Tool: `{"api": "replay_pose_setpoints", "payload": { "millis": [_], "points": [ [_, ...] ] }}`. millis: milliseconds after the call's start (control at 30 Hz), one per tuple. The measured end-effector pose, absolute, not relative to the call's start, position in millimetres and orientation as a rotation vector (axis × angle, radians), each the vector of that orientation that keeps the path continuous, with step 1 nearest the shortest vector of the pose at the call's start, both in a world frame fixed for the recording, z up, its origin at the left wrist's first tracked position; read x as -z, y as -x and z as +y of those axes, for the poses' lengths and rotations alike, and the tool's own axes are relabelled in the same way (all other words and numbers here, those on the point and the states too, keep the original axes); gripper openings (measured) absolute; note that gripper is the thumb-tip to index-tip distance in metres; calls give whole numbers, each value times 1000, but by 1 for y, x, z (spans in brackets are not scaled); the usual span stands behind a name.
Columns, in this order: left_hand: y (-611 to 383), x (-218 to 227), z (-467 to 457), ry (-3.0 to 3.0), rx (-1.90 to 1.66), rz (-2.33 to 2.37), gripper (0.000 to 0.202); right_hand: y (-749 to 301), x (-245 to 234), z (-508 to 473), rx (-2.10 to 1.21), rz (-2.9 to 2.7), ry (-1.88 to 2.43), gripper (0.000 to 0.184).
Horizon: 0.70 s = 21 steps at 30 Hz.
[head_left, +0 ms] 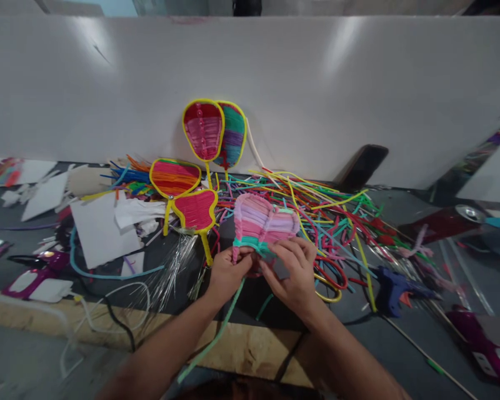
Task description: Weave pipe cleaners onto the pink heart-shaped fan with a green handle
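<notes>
A craft piece of pipe cleaners (266,219), banded in pink, lilac and green, is held low over the dark table. My left hand (230,273) pinches its lower left edge beside a short pink twisted end. From under that hand a loose green pipe cleaner (217,336) trails down toward the table's front edge. The fingers of my right hand (295,273) are closed at the piece's lower edge, next to the green band. Just beyond my left hand lie yellow-rimmed pipe-cleaner shapes, one pink (196,210) and one orange and pink (175,179).
Two yellow-rimmed fans (204,130) lean on the white board (108,100). Loose pipe cleaners (312,205) heap behind my hands. Scissors (332,297), a blue glue gun (394,291), a phone (366,165) and a can (435,223) stand or lie right; white card (102,233) lies left.
</notes>
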<state>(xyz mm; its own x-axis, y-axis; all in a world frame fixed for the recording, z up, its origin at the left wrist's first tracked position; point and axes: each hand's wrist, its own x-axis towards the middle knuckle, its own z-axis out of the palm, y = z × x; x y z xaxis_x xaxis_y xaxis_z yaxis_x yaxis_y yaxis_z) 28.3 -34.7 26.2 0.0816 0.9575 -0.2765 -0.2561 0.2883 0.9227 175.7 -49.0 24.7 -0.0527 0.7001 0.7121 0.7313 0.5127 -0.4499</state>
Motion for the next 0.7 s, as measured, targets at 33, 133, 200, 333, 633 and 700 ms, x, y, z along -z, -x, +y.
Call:
{"api": "replay_pose_setpoints", "payload": {
  "millis": [33,133,200,333,633,700],
  "points": [
    [-29,-27,-36,-854,-1072,1125,18,-175,-25,-49,77,-1778,1205,23],
    [-31,-27,-38,-880,-1113,1129,15,-173,-26,-49,163,-1792,1210,14],
    [-32,-26,-37,-834,-1138,1082,14,-173,-27,-49,185,-1790,1224,14],
    [-30,-26,-32,-651,-1147,1021,22,-176,-28,-50,76,-1745,1222,19],
    [-27,-29,-30,-563,-1159,910,29,-166,-21,-41,-1177,-1140,1024,25],
    [-28,-28,-33,-590,-1125,903,29,-160,-21,-43,-1321,-1098,994,19]
  ]
}}
